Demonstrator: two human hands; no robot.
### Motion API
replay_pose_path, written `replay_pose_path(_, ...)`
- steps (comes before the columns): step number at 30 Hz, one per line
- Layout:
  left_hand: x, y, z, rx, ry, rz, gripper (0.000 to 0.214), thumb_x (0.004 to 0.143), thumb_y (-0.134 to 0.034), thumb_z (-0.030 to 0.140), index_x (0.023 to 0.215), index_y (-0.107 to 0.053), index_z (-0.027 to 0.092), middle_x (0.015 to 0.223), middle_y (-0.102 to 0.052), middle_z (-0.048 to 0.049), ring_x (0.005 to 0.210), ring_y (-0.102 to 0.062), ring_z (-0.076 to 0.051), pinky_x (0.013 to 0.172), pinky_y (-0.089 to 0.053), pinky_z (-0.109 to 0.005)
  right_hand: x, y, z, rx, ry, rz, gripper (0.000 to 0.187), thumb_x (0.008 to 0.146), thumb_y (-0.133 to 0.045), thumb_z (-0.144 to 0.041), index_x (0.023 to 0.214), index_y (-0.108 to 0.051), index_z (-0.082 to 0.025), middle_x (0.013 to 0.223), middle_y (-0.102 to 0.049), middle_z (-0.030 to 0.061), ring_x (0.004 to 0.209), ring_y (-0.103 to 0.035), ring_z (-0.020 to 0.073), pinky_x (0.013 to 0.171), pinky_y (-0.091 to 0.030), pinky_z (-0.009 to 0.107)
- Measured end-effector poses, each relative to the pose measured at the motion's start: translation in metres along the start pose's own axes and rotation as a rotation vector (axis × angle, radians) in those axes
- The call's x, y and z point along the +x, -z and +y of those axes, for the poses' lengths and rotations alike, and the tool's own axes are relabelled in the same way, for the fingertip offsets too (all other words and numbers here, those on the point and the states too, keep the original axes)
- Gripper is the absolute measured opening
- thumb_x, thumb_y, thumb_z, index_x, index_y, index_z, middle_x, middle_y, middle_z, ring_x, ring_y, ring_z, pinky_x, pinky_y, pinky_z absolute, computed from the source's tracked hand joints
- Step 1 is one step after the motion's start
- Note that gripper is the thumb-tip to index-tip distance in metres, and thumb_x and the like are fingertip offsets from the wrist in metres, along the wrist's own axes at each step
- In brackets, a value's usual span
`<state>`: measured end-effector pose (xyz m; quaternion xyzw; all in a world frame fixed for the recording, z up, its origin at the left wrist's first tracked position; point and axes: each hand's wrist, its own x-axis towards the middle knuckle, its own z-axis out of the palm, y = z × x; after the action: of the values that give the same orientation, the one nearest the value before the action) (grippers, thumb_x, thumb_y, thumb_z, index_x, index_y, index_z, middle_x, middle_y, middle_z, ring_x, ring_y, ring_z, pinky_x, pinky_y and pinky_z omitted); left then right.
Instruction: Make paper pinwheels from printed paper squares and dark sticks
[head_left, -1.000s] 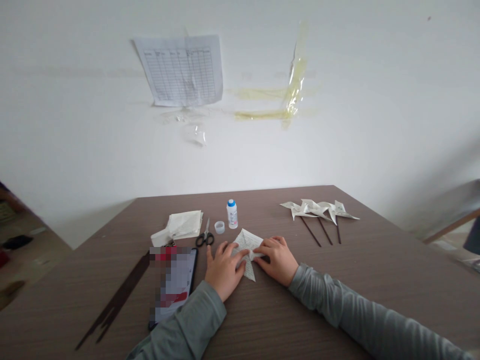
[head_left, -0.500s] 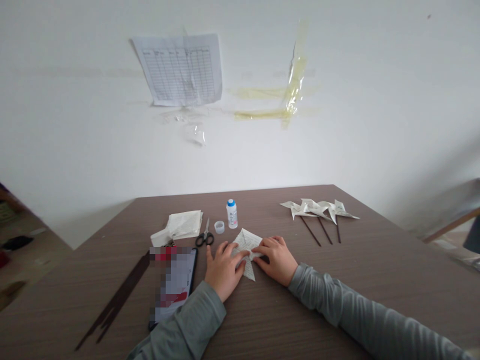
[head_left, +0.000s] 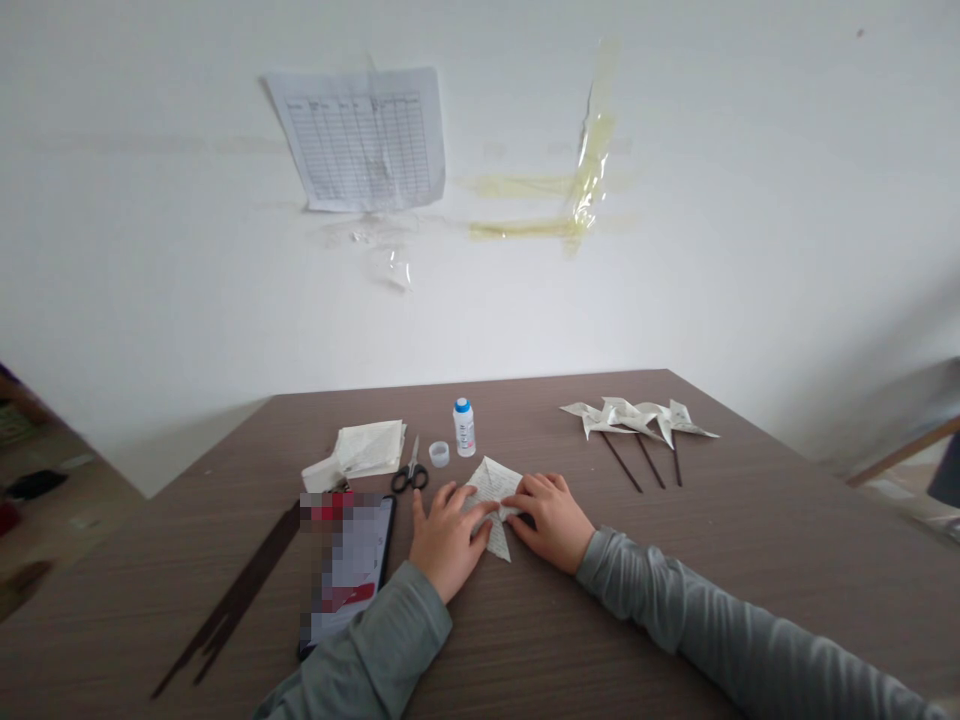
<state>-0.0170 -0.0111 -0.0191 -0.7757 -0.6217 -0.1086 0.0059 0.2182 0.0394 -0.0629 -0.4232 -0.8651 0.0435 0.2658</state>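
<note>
Brown table point(head_left: 600, 610) under a white wall: the left hand point(head_left: 450, 540) and right hand point(head_left: 549, 520) lie open, not pinching, their fingertips pressing the folded paper point(head_left: 489, 485) between them. Scissors point(head_left: 409, 478) lie just left.

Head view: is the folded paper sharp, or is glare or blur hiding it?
Head view: the folded printed paper between the left hand and right hand looks fairly sharp, softly lit, without glare; the black-edged tablet is pixelated; wide-angle distortion slants the brown wood-grain table.
</note>
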Motion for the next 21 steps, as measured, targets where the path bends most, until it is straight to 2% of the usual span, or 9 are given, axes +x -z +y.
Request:
replay_pose_path(7,0.0,0.0,0.0,-0.019,-0.007,-0.003,0.047,0.119,-0.078,0.029,0.153,-0.099,0.054,0.174,-0.09,-0.0063,0.173,-0.073,-0.051,0.149,-0.048,-0.092,0.002,0.0,-0.001,-0.022,0.039,-0.015,0.022,0.11,-0.088,-0.022,0.126,-0.101,-0.03,0.119,-0.09,0.0134,0.116,-0.085,0.0378,0.107,-0.067,0.051)
replay_pose_path(16,0.0,-0.007,-0.002,-0.034,0.006,0.035,0.055,0.115,-0.076,0.027,0.164,-0.094,0.047,0.168,-0.091,-0.0086,0.162,-0.077,-0.047,0.146,-0.059,-0.079,-0.001,0.002,0.0,0.054,-0.005,0.005,0.024,0.108,-0.089,-0.021,0.125,-0.101,-0.031,0.117,-0.09,0.0108,0.117,-0.087,0.0374,0.113,-0.067,0.055)
replay_pose_path(21,0.0,-0.009,-0.005,-0.036,0.002,-0.006,0.054,0.117,-0.07,0.03,0.16,-0.094,0.051,0.174,-0.088,-0.0059,0.165,-0.072,-0.048,0.148,-0.052,-0.085,0.0,0.002,0.001,0.051,-0.002,0.001,0.025,0.108,-0.087,-0.021,0.126,-0.102,-0.03,0.118,-0.092,0.0128,0.117,-0.089,0.0402,0.115,-0.068,0.058)
